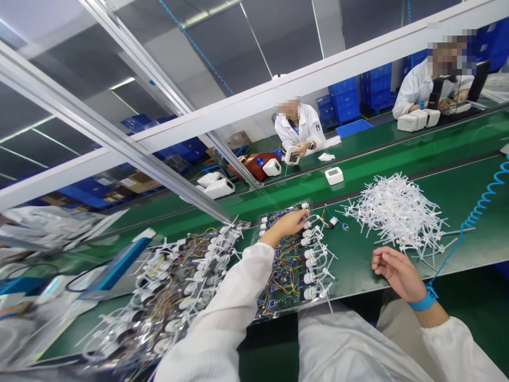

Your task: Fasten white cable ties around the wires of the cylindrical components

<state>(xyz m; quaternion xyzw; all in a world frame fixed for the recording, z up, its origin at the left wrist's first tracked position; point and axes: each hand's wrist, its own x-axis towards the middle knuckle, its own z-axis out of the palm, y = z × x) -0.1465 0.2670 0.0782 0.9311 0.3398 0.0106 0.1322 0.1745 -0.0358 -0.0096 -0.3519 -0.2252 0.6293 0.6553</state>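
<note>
My left hand (287, 223) reaches out over a clear tray (278, 307) packed with small white cylindrical parts on coloured wires. Its fingers are curled at the tray's far edge, touching one of the white parts (305, 213); what they grip, if anything, is hidden. My right hand (397, 271) hovers just above the green bench near its front edge, fingers loosely curled, palm up, with nothing visible in it. A blue wrist strap (423, 301) circles that wrist. A heap of white plastic T-shaped tubes (397, 212) lies just beyond my right hand.
A second pile of wired white parts (175, 286) fills the bench to the left. A blue coiled cord (477, 209) runs off right. A white device (334, 175) rides the green conveyor. Two people in white coats work at the far side, with white housings (415, 121) beside them.
</note>
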